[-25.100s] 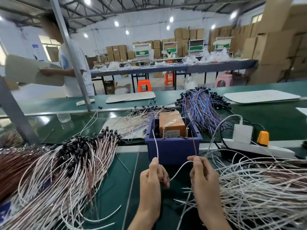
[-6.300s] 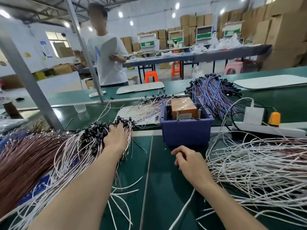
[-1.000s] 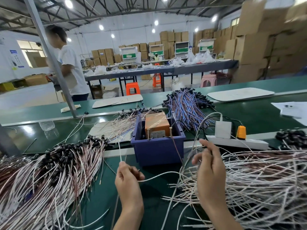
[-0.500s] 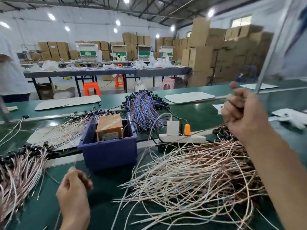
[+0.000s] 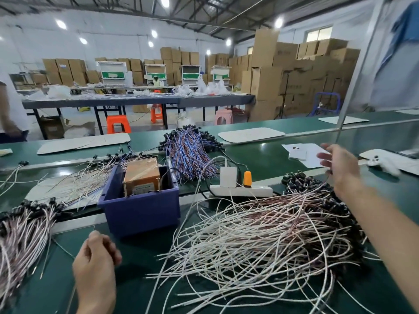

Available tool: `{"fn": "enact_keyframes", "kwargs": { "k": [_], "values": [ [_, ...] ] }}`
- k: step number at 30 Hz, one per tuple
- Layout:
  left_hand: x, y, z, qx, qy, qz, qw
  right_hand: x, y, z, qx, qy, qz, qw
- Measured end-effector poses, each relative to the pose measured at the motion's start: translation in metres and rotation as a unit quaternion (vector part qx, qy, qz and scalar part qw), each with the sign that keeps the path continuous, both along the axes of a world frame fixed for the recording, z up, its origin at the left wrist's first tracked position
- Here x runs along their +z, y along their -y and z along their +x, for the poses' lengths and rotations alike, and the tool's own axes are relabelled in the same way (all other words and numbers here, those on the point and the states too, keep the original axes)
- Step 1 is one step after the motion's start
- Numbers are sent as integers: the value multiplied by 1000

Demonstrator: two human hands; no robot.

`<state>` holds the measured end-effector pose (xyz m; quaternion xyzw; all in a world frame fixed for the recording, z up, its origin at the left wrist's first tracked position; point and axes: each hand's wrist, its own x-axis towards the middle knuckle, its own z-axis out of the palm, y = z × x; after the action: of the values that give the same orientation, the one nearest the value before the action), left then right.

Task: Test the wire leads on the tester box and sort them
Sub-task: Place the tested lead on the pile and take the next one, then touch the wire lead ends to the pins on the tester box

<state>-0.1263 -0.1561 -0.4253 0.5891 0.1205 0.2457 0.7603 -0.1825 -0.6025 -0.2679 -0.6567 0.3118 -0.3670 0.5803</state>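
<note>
Right hand [image 5: 340,169] is raised at the right of the frame, above the far right end of the large lead pile [image 5: 267,236]. Its grip is apart, fingers spread and relaxed, nothing clamped in it. The pile's black plug ends [image 5: 303,184] lie just below the palm.

Left hand [image 5: 95,266] sits at the lower left, in front of the blue bin [image 5: 140,209]. Its fingers are curled in; whether the grip holds a lead cannot be told.

Tester box [image 5: 141,175], orange-brown, stands inside the bin, left of centre.

The large pile's leads run mainly from lower centre to upper right, with bare tips toward the lower left and plugs toward the right edge. A second lead pile [image 5: 22,232] lies at the left edge, plugs uppermost in the frame.

Bare green tabletop [image 5: 133,291] shows between the two piles, around the left hand. A power strip [image 5: 240,190] lies along the large pile's far side.
</note>
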Motion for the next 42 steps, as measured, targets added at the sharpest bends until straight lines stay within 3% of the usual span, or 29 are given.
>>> {"fn": "enact_keyframes", "kwargs": {
  "k": [1, 2, 4, 9, 14, 16, 18, 22, 24, 29, 37, 42],
  "values": [
    [-1, 0, 0, -2, -6, 2, 1000, -4, 1, 0, -31, -97, -130, 986],
    [0, 0, 0, -5, -11, 6, 1000, -5, -1, -1, -59, -176, -257, 949],
    [2, 1, -2, -15, -18, 17, 1000, -5, -20, -1, -66, -193, -433, 878],
    [11, 9, -11, -31, -27, 68, 997, -14, -123, 6, 57, -27, -517, 854],
    [27, -7, -6, -77, -38, 186, 979, -51, -248, 12, 190, 36, -618, 762],
    [38, -33, 7, -61, -55, 291, 953, -68, -288, 14, 244, 35, -606, 756],
    [49, -67, 20, -44, -103, 414, 904, -84, -318, 17, 306, 20, -571, 761],
    [57, -126, 36, -34, -217, 612, 760, -116, -350, 29, 440, -55, -439, 781],
    [56, -144, 41, -34, -245, 656, 713, -132, -356, 34, 474, -106, -390, 782],
    [50, -148, 55, -6, -251, 725, 641, -147, -362, 49, 485, -148, -333, 795],
    [42, -140, 78, 45, -300, 665, 682, -154, -364, 43, 454, -123, -392, 790],
    [42, -140, 79, 71, -299, 607, 733, -155, -363, 41, 447, -103, -398, 794]
  ]
}}
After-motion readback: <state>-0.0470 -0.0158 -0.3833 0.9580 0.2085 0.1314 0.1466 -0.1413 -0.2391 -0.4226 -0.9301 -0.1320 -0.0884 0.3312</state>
